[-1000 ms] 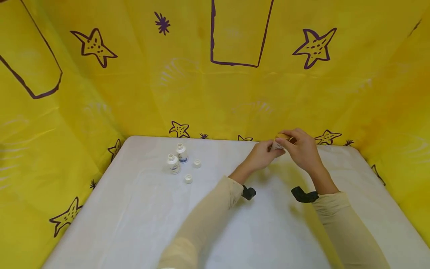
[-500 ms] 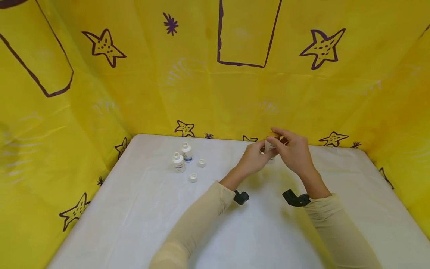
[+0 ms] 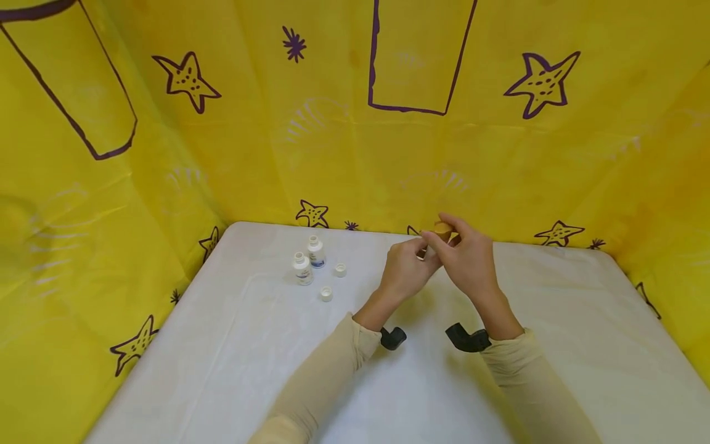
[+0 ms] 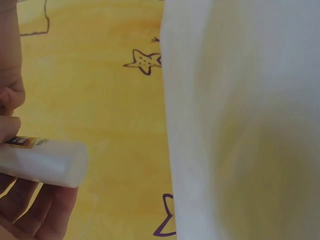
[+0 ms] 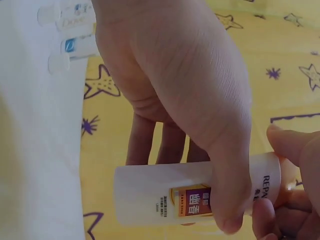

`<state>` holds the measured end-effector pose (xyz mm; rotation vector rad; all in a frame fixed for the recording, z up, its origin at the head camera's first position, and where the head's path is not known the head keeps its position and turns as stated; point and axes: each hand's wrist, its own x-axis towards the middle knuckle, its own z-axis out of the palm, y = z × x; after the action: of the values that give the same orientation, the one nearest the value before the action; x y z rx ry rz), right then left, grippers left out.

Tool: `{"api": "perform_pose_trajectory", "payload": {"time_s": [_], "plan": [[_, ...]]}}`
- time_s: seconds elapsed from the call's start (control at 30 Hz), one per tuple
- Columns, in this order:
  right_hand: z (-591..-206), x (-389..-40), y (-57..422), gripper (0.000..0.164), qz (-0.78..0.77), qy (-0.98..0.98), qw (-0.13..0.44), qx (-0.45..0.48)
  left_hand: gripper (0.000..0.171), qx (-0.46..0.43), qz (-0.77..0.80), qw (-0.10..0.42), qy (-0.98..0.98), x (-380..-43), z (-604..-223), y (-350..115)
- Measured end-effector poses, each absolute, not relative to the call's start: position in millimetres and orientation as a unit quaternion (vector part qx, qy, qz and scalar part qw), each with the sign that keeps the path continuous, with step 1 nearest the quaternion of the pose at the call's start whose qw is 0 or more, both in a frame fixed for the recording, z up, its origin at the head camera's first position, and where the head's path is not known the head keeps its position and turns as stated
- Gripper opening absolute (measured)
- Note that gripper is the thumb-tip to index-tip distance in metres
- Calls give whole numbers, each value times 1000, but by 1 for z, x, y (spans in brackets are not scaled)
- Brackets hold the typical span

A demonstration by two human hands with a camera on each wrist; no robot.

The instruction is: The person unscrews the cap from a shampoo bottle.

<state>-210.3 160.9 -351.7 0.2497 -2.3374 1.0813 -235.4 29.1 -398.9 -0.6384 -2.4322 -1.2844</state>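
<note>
A white plastic bottle (image 5: 150,195) with an orange and purple label and an orange-yellow cap (image 3: 442,229) is held above the far part of the table. My left hand (image 3: 403,268) grips the bottle's body, its thumb over one side and fingers behind, as the right wrist view shows. The fingers of my right hand (image 3: 471,262) pinch around the cap end. In the left wrist view the bottle's base (image 4: 75,165) points right. Whether the cap is loose cannot be told.
Two small white bottles with open necks, a nearer bottle (image 3: 302,269) and a farther bottle (image 3: 316,251), stand at the table's back left. Beside them lie two white caps, one nearer cap (image 3: 326,293) and one farther cap (image 3: 340,269). A yellow patterned curtain (image 3: 410,148) borders the white table (image 3: 249,345).
Both hands have shifted left over the table with the bottle between them. The orange cap shows more clearly now between the right fingers. The head view has turned slightly left; the standing bottles have not moved.
</note>
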Motion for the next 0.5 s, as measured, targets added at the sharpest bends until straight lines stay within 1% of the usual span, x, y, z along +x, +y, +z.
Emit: {"api": "perform_pose_trajectory", "payload": {"time_s": [0.13,0.2,0.3,0.5], "plan": [[-351,-203,155,52,417,-867,264,60,23,-228,-417,206,-855,-232,-398,26],[-351,-200,153,52,427,-866,258,46,24,-232,-412,222,-853,-230,-399,25],[-352,-199,152,52,430,-866,254,36,22,-238,-414,235,-847,-228,-401,26],[-353,-197,153,50,430,-866,250,40,21,-244,-423,243,-838,-228,-405,27]]}}
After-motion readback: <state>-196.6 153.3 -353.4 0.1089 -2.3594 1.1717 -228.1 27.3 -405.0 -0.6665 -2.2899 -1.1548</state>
